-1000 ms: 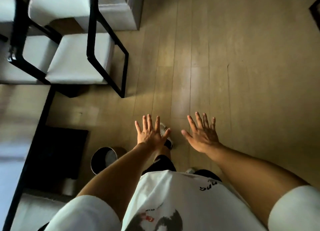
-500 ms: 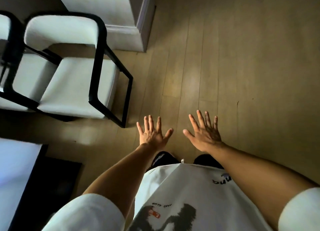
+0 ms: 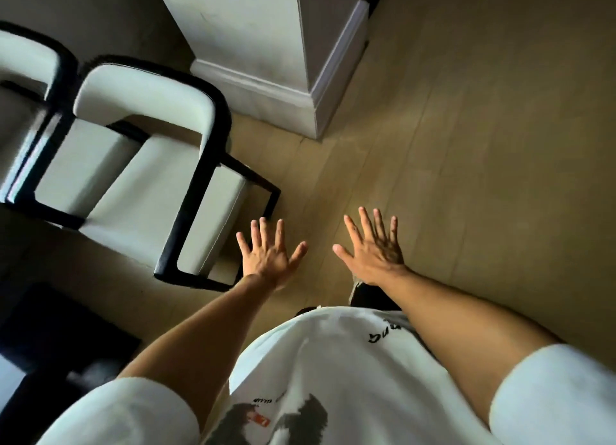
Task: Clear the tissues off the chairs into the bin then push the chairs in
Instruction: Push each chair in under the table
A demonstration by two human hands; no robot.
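Left hand (image 3: 266, 261), right hand (image 3: 375, 256): outstretched, fingers spread, holding nothing.

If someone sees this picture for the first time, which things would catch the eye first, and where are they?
First, the two bare hands in the middle, the left hand and right hand, both spread open above the wooden floor and holding nothing. Next, the white chair with a black frame at the left, its seat bare, with a white pillar behind it.

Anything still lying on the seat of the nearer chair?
The nearer chair shows a bare white seat cushion, no tissue visible. Its backrest pad covers the rear strip of the seat, so that part cannot be checked. Both the left hand and the right hand are spread and hold nothing.
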